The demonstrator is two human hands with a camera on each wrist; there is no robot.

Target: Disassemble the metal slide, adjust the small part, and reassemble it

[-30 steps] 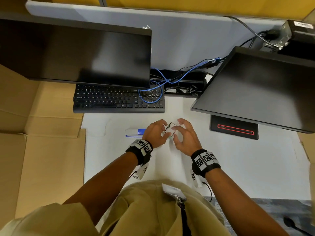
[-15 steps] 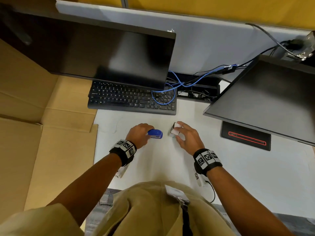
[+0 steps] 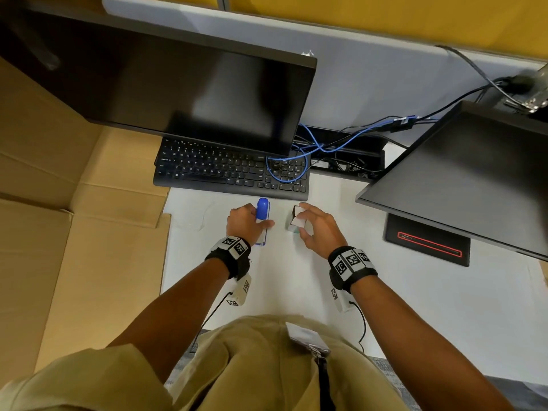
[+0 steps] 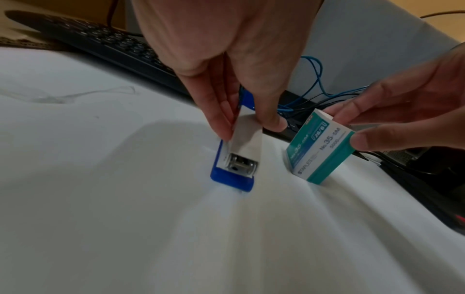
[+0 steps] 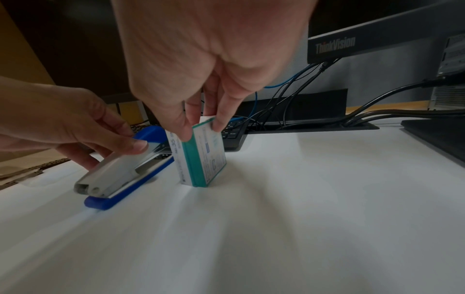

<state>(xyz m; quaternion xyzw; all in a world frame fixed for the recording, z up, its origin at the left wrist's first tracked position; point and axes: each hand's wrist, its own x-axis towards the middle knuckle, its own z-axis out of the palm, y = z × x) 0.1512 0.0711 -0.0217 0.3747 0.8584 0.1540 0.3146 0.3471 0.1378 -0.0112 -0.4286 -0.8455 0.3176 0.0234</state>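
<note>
Blue stapler (image 3: 262, 216) is pinched by left hand (image 3: 244, 222) near the desk's (image 3: 415, 292) far edge by the keyboard (image 3: 231, 169), staple box (image 3: 296, 222) just beside it, stood on end, gripped by right hand (image 3: 318, 229).

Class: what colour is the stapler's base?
Blue, under a silver metal body: the stapler's base shows best in the left wrist view.
</note>
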